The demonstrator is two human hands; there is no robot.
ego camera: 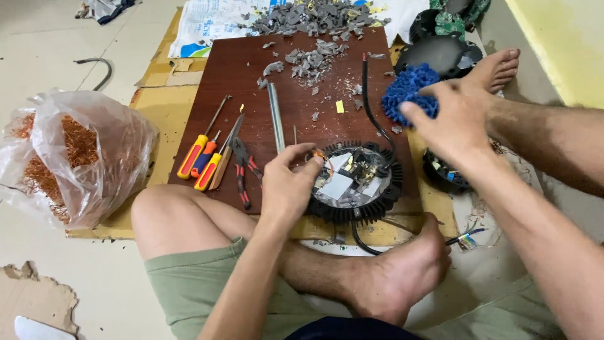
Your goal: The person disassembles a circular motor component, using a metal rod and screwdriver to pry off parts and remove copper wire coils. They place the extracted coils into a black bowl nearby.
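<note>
I sit cross-legged on the floor before a dark brown wooden board point(251, 82). My left hand point(288, 186) rests on the left rim of a round black finned housing point(356, 181) and pinches something small with thin orange wires. Inside the housing lie white and grey broken pieces. A black cable point(367, 101) runs up from it. My right hand point(454, 119) is raised to the right, gripping a blue fuzzy cloth point(406, 93).
Screwdrivers point(200, 157) with red-and-yellow handles, pliers point(242, 165) and a metal rod point(275, 116) lie on the board. Grey debris point(311, 60) is piled at its far end. A plastic bag of copper wire point(69, 157) sits left. More black housings point(440, 53) lie right.
</note>
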